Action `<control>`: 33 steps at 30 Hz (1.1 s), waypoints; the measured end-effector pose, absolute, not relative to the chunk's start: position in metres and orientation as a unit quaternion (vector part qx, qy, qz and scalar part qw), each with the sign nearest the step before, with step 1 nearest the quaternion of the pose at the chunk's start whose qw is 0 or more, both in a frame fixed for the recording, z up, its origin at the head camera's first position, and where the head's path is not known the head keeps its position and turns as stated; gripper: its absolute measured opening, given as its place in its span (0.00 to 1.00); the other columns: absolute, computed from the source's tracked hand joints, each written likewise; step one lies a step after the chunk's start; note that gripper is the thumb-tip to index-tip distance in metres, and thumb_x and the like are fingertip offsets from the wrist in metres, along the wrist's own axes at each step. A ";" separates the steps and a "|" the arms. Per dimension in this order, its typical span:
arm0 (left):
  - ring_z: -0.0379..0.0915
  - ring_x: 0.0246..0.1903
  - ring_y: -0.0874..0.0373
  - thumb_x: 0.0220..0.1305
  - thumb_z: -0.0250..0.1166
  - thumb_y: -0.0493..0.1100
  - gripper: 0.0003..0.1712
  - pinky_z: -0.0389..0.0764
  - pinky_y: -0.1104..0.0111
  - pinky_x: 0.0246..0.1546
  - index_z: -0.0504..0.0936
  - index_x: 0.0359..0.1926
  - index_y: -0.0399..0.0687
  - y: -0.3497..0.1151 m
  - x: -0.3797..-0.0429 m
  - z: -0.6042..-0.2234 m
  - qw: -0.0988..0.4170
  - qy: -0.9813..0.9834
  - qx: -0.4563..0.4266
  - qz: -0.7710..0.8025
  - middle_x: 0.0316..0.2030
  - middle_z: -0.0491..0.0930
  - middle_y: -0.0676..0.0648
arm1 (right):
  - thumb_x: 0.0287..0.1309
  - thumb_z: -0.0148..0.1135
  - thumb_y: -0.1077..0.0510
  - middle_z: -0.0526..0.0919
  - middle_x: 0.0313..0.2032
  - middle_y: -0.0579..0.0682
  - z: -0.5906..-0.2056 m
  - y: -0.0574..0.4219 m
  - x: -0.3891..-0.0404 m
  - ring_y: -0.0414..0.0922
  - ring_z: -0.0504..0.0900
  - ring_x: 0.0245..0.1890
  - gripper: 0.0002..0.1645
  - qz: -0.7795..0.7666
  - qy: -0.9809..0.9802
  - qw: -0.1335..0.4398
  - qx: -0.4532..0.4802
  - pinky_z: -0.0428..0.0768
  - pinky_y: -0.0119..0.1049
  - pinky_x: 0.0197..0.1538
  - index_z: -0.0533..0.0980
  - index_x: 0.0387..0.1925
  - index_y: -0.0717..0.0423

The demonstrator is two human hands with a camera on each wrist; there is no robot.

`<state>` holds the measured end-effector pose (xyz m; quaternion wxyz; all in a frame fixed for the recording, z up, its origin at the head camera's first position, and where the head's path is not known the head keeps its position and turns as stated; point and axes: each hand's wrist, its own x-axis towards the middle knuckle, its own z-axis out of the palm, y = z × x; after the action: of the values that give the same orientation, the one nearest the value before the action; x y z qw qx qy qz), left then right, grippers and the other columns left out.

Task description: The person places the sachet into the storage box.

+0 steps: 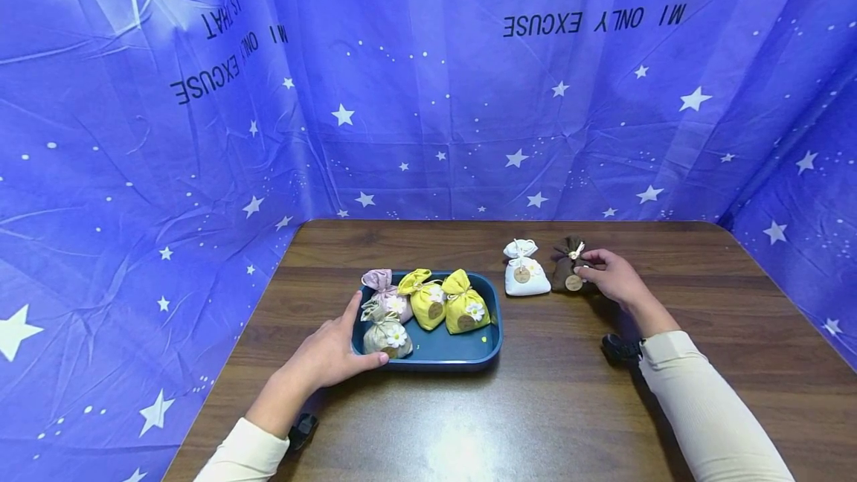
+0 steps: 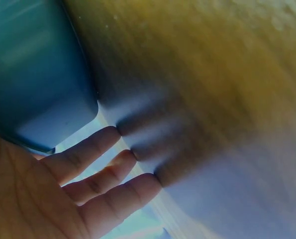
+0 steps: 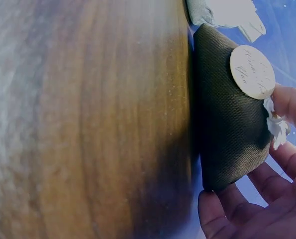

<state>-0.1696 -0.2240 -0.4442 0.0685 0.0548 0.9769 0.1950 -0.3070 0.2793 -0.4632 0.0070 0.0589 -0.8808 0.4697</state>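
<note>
A dark brown drawstring pouch (image 1: 566, 279) with a round tag (image 3: 252, 72) and a small white flower sits at the right. My right hand (image 1: 611, 277) holds it by its side, thumb near the tag and fingers around the edge. Just left of it stands a white pouch (image 1: 527, 279). My left hand (image 1: 329, 348) spans the left front corner of a dark blue tray (image 1: 445, 352), thumb on the front rim and fingers extended along the side. Inside the tray are a pink pouch (image 1: 379, 281), a beige-green pouch (image 1: 382, 329) and two yellow pouches (image 1: 428, 303), bearing white flowers.
The wooden table (image 1: 556, 407) reflects a bright light near its front. A blue curtain (image 1: 435, 95) with stars and lettering hangs behind it and at both sides. Black wrist devices (image 1: 619, 348) sit below both hands.
</note>
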 end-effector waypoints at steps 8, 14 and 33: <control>0.72 0.57 0.36 0.43 0.66 0.81 0.74 0.73 0.45 0.55 0.42 0.80 0.48 -0.224 -0.170 -0.446 0.061 0.978 0.058 0.191 0.56 0.76 0.27 | 0.64 0.63 0.62 0.80 0.38 0.59 -0.465 0.279 -0.306 0.38 0.76 0.31 0.23 0.467 -0.883 0.012 0.054 0.75 0.31 0.32 0.70 0.54 0.74; 0.74 0.55 0.37 0.43 0.66 0.80 0.75 0.74 0.46 0.53 0.42 0.79 0.47 -0.224 -0.170 -0.448 0.054 0.978 0.062 0.190 0.53 0.77 0.27 | 0.64 0.62 0.64 0.77 0.44 0.65 -0.470 0.279 -0.305 0.37 0.77 0.32 0.22 0.474 -0.878 0.025 0.057 0.76 0.29 0.33 0.70 0.54 0.75; 0.73 0.55 0.36 0.43 0.66 0.80 0.75 0.73 0.46 0.54 0.42 0.79 0.47 -0.225 -0.171 -0.448 0.049 0.978 0.067 0.191 0.54 0.76 0.27 | 0.63 0.63 0.63 0.76 0.51 0.70 -0.463 0.277 -0.293 0.52 0.77 0.47 0.24 0.478 -0.874 0.071 0.051 0.74 0.22 0.38 0.71 0.55 0.75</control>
<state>-0.1705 -0.2246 -0.4482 0.0494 0.0669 0.9780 0.1914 -0.2931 0.2766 -0.4627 0.0712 0.0513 -0.8740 0.4779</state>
